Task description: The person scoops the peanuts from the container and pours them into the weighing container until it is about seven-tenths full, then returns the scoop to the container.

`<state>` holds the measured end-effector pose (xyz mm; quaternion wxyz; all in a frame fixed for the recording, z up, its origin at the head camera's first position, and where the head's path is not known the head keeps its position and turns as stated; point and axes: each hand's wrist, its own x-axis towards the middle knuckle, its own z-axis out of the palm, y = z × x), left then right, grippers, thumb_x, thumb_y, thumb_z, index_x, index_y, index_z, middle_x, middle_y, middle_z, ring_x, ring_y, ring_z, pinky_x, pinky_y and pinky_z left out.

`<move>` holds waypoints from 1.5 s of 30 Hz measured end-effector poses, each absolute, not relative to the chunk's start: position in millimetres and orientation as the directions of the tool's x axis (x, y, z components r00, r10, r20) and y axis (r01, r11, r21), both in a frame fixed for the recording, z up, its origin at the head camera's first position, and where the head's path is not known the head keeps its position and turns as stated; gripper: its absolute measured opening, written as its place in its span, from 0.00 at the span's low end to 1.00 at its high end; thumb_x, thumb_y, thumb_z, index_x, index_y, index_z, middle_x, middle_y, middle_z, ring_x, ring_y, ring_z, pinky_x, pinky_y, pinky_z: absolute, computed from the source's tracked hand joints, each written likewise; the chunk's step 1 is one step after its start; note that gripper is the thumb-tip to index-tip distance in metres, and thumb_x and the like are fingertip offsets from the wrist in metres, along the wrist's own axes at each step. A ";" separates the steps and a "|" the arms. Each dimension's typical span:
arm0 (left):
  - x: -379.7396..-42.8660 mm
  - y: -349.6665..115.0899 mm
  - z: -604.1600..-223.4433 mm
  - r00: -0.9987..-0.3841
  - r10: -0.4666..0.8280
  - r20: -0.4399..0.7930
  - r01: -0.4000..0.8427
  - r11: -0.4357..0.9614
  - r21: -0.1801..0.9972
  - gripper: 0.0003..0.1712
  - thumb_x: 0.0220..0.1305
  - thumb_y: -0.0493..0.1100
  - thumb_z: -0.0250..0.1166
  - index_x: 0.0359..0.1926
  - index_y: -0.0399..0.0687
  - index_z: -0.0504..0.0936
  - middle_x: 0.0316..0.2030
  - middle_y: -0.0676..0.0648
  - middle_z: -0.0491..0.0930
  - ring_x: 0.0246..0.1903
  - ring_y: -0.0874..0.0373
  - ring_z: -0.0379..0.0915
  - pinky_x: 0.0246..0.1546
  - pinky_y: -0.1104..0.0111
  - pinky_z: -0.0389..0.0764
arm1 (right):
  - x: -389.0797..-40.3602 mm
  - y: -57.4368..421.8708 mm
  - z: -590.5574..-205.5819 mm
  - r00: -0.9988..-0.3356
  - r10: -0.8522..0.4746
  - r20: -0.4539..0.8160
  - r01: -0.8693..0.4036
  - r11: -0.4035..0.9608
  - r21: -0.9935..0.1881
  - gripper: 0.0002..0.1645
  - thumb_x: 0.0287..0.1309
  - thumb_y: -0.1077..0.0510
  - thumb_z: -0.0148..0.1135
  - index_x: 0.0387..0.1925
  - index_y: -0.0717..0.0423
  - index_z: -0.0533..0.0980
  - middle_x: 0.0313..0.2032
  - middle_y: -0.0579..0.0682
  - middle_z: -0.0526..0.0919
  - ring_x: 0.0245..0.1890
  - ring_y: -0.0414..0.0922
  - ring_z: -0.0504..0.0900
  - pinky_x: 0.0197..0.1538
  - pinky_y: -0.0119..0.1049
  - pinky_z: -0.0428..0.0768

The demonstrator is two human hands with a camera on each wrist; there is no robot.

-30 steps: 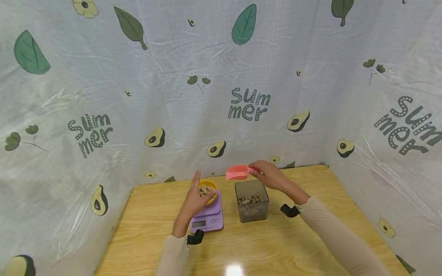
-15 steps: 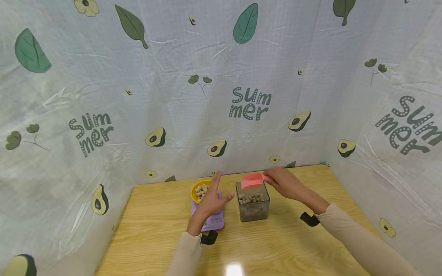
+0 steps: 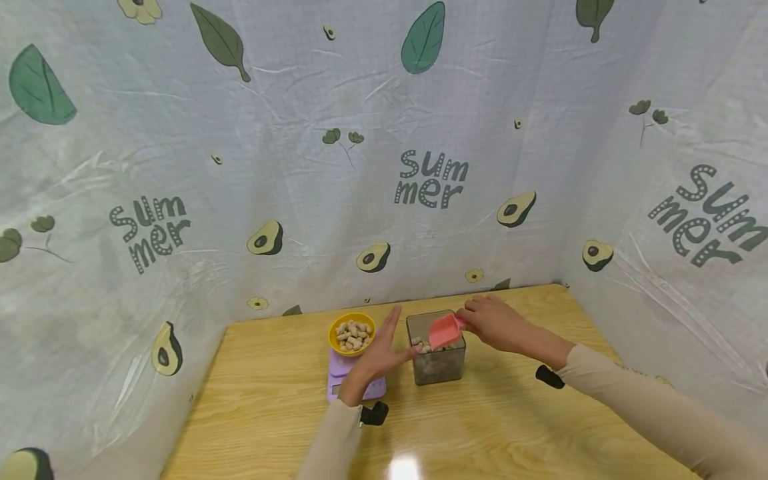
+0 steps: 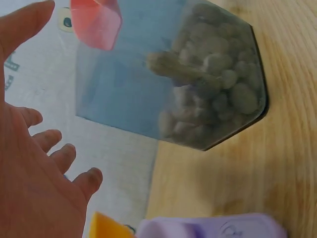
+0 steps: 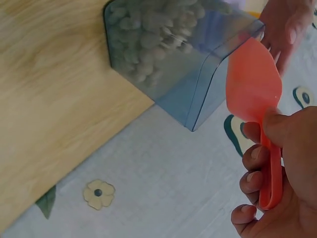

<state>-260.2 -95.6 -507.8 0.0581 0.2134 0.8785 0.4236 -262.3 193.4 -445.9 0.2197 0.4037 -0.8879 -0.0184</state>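
Observation:
My right hand (image 3: 495,325) holds a pink scoop (image 3: 445,331) by its handle, fingers curled round it in the right wrist view (image 5: 270,173). The scoop's blade dips into the mouth of a smoky see-through square container (image 3: 440,368), which holds unshelled peanuts (image 4: 218,64) in its lower part. My left hand (image 3: 377,358) hovers at the container's left side, thumb and fingers spread and holding nothing; whether the thumb touches the rim I cannot tell. Left of it, a yellow bowl (image 3: 332,341) of peanuts (image 3: 353,335) sits on a purple kitchen scale (image 3: 337,365), partly covered by that hand.
A light wooden table (image 3: 264,400) carries everything. Behind it and at both sides hangs a pale curtain (image 3: 312,200) printed with leaves, avocados and lettering. Black wrist cameras (image 3: 375,413) sit on both wrists.
My right hand has moved right and lowered the scoop from above the container into its mouth, blade tilting down. My left hand has shifted right, from beside the bowl to the container's left side.

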 end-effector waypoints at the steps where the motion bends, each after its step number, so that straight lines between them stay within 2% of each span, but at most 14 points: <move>1: -261.0 -94.3 -509.7 -0.902 0.425 0.074 0.323 0.552 0.769 0.59 0.59 0.61 0.66 0.79 0.58 0.37 0.79 0.43 0.39 0.76 0.40 0.42 0.70 0.41 0.58 | -262.9 192.3 -445.0 -0.564 -0.740 0.367 -0.706 0.662 0.251 0.09 0.57 0.52 0.68 0.40 0.48 0.81 0.32 0.44 0.81 0.34 0.44 0.79 0.37 0.41 0.76; 3: -262.4 -91.4 -512.5 -0.901 0.430 0.062 0.317 0.552 0.771 0.60 0.58 0.63 0.66 0.79 0.57 0.39 0.79 0.43 0.40 0.76 0.40 0.43 0.70 0.41 0.58 | -264.1 189.6 -443.5 -0.542 -0.768 0.340 -0.701 0.637 0.321 0.11 0.56 0.52 0.70 0.40 0.48 0.80 0.32 0.45 0.81 0.35 0.44 0.79 0.38 0.40 0.75; 7: -265.5 -86.5 -515.9 -0.898 0.440 0.029 0.297 0.553 0.778 0.62 0.55 0.69 0.66 0.79 0.57 0.39 0.79 0.43 0.40 0.76 0.39 0.45 0.71 0.43 0.60 | -268.2 182.9 -440.7 -0.541 -0.808 0.236 -0.682 0.585 0.439 0.13 0.56 0.50 0.70 0.43 0.47 0.81 0.37 0.45 0.82 0.40 0.45 0.79 0.43 0.41 0.76; 10: -268.7 -84.2 -518.7 -0.889 0.457 0.018 0.296 0.545 0.785 0.65 0.54 0.70 0.67 0.79 0.52 0.39 0.78 0.39 0.42 0.74 0.37 0.48 0.69 0.43 0.62 | -272.1 178.0 -438.4 -0.525 -0.833 0.175 -0.679 0.534 0.503 0.14 0.58 0.49 0.68 0.45 0.46 0.82 0.39 0.45 0.83 0.42 0.45 0.79 0.46 0.41 0.77; 14: -271.4 -81.7 -522.6 -0.875 0.484 0.005 0.276 0.491 0.826 0.65 0.55 0.63 0.70 0.79 0.49 0.38 0.78 0.39 0.42 0.75 0.38 0.49 0.69 0.46 0.64 | -275.1 173.8 -435.4 -0.493 -0.856 0.155 -0.687 0.493 0.534 0.12 0.58 0.48 0.67 0.43 0.45 0.82 0.38 0.44 0.82 0.43 0.44 0.78 0.49 0.41 0.78; 17: -272.2 -81.6 -524.5 -0.867 0.499 0.011 0.272 0.453 0.849 0.65 0.55 0.60 0.71 0.79 0.50 0.38 0.79 0.42 0.41 0.75 0.41 0.48 0.70 0.48 0.64 | -276.3 170.4 -434.1 -0.500 -0.858 0.120 -0.682 0.475 0.556 0.11 0.59 0.48 0.67 0.43 0.44 0.82 0.38 0.43 0.83 0.42 0.43 0.78 0.48 0.41 0.77; 23: -272.9 -83.1 -525.3 -0.866 0.499 0.025 0.292 0.465 0.836 0.67 0.52 0.71 0.67 0.79 0.52 0.39 0.79 0.45 0.42 0.75 0.42 0.51 0.70 0.51 0.65 | -276.7 164.0 -435.3 -0.530 -0.847 0.025 -0.673 0.439 0.595 0.06 0.58 0.53 0.68 0.38 0.44 0.82 0.37 0.43 0.83 0.41 0.43 0.78 0.50 0.41 0.78; 26: -272.9 -82.5 -525.3 -0.864 0.503 0.039 0.305 0.460 0.834 0.67 0.52 0.72 0.67 0.79 0.49 0.40 0.78 0.43 0.43 0.75 0.43 0.50 0.69 0.51 0.66 | -277.5 161.9 -441.2 -0.531 -0.847 -0.004 -0.676 0.421 0.604 0.06 0.56 0.54 0.69 0.37 0.42 0.82 0.37 0.42 0.83 0.40 0.43 0.76 0.49 0.40 0.77; 31: -272.7 -80.5 -524.2 -0.865 0.501 0.037 0.283 0.424 0.861 0.63 0.55 0.63 0.70 0.78 0.44 0.42 0.78 0.42 0.46 0.76 0.46 0.48 0.70 0.52 0.65 | -284.0 159.1 -454.4 -0.507 -0.862 0.000 -0.704 0.414 0.577 0.05 0.58 0.54 0.68 0.37 0.41 0.82 0.35 0.42 0.83 0.37 0.42 0.74 0.46 0.39 0.74; 34: -272.9 -79.4 -522.5 -0.870 0.491 0.038 0.260 0.391 0.883 0.61 0.56 0.57 0.72 0.78 0.45 0.44 0.77 0.41 0.48 0.76 0.46 0.47 0.71 0.51 0.63 | -288.8 157.8 -457.0 -0.499 -0.867 0.014 -0.730 0.429 0.532 0.04 0.58 0.56 0.67 0.35 0.43 0.83 0.34 0.42 0.83 0.36 0.42 0.75 0.44 0.39 0.73; 38: -274.8 -78.4 -522.7 -0.868 0.492 0.066 0.272 0.359 0.893 0.58 0.57 0.53 0.72 0.77 0.45 0.45 0.76 0.38 0.50 0.76 0.45 0.48 0.71 0.50 0.62 | -290.9 159.6 -453.7 -0.526 -0.851 0.012 -0.761 0.477 0.440 0.03 0.56 0.57 0.69 0.31 0.44 0.83 0.29 0.43 0.81 0.33 0.43 0.75 0.41 0.39 0.73; 41: -275.3 -78.0 -524.6 -0.865 0.498 0.069 0.278 0.360 0.890 0.59 0.56 0.53 0.73 0.77 0.44 0.45 0.76 0.37 0.50 0.75 0.44 0.48 0.70 0.50 0.63 | -290.2 162.0 -452.3 -0.544 -0.839 -0.008 -0.774 0.498 0.390 0.04 0.54 0.57 0.71 0.31 0.43 0.83 0.28 0.42 0.81 0.32 0.43 0.75 0.40 0.40 0.73; 45: -274.6 -77.3 -527.2 -0.866 0.497 0.058 0.273 0.374 0.886 0.60 0.56 0.56 0.72 0.77 0.43 0.44 0.76 0.39 0.49 0.75 0.44 0.49 0.70 0.51 0.64 | -291.2 160.5 -453.9 -0.527 -0.850 -0.002 -0.773 0.478 0.417 0.05 0.55 0.58 0.70 0.33 0.43 0.83 0.30 0.42 0.82 0.33 0.42 0.74 0.40 0.38 0.72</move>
